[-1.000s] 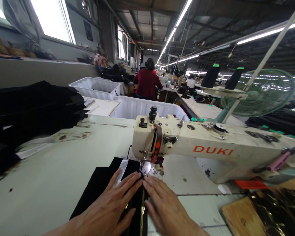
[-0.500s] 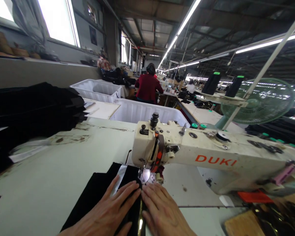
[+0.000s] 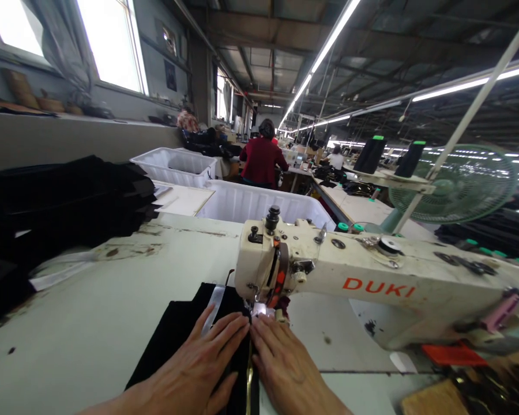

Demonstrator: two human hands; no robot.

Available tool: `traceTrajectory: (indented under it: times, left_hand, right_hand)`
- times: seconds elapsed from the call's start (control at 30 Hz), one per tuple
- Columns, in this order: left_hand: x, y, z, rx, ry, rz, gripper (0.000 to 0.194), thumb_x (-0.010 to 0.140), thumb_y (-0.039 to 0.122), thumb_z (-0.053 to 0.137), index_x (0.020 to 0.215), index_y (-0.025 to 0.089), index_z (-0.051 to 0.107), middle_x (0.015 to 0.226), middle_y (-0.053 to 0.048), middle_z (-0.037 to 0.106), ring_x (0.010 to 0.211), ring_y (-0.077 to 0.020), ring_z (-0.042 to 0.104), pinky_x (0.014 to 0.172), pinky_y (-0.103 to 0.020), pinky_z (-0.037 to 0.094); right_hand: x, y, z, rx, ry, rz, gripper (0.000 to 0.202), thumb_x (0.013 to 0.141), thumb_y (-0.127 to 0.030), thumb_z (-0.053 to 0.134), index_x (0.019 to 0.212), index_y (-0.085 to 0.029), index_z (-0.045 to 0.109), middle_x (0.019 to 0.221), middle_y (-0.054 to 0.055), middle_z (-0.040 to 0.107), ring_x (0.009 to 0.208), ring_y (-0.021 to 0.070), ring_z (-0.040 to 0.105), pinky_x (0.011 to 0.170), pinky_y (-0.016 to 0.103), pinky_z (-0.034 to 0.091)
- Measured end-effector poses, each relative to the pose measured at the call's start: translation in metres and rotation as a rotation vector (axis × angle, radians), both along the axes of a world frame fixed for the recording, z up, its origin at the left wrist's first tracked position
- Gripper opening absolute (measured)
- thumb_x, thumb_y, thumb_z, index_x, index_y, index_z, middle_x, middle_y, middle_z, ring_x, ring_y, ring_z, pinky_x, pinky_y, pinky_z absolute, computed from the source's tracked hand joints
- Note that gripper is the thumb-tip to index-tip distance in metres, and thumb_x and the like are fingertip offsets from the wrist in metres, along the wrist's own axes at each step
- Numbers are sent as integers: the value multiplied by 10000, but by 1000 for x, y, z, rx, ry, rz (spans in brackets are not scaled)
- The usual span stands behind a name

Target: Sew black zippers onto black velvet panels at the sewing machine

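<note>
My left hand (image 3: 199, 369) lies flat, fingers spread, on a piece of black fabric (image 3: 173, 334) on the sewing table. My right hand (image 3: 285, 369) presses flat beside it, on the right of a gold zipper strip (image 3: 249, 380) that runs between the two hands. Both sets of fingertips sit just in front of the needle area (image 3: 259, 308) of the cream DUKI sewing machine (image 3: 372, 282). A white tape strip (image 3: 211, 302) lies on the fabric near the machine head.
A stack of black fabric (image 3: 60, 202) lies at the left of the table (image 3: 90, 323). White plastic bins (image 3: 242, 202) stand behind the machine. A green fan (image 3: 458, 184) and thread cones (image 3: 369, 154) are at right. A person in a red top (image 3: 262, 158) works farther back.
Both hands have stayed flat on the black fabric at the needle. The camera has tipped slightly upward, so the machine and hands sit lower in the picture.
</note>
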State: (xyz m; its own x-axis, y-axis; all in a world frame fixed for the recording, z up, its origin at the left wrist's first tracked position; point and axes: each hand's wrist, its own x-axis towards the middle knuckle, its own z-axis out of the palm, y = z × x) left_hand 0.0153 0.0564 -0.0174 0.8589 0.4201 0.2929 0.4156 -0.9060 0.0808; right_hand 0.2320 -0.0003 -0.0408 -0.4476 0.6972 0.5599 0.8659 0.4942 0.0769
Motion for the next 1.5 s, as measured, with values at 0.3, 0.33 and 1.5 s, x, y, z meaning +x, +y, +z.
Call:
traceTrajectory:
  times: [0.3, 0.33, 1.5]
  left_hand:
    - [2, -6, 6, -14, 24, 21, 725, 842, 219, 589, 1521, 213, 333, 1510, -101, 410, 1368, -306, 435, 1122, -505, 390]
    - [2, -6, 8, -31, 25, 15, 751, 836, 214, 595, 1531, 224, 310, 1514, -101, 402, 1370, -310, 430, 1119, -512, 391]
    - [3, 3, 3, 6, -28, -10, 656, 903, 196, 564, 1514, 198, 323, 1482, -77, 470, 1358, -268, 449, 1163, -491, 335]
  right_hand:
    - [1, 0, -4, 48, 36, 8, 315, 968, -228, 508, 1234, -112, 630, 1253, 97, 671, 1117, 240, 652, 980, 351, 560]
    - [1, 0, -4, 50, 29, 15, 317, 964, -235, 524, 1236, -111, 629, 1257, 97, 669, 1117, 239, 651, 982, 348, 557]
    - [7, 6, 2, 4, -66, -22, 345, 1011, -255, 425, 1258, -116, 622, 1310, 81, 634, 1124, 251, 660, 938, 387, 587]
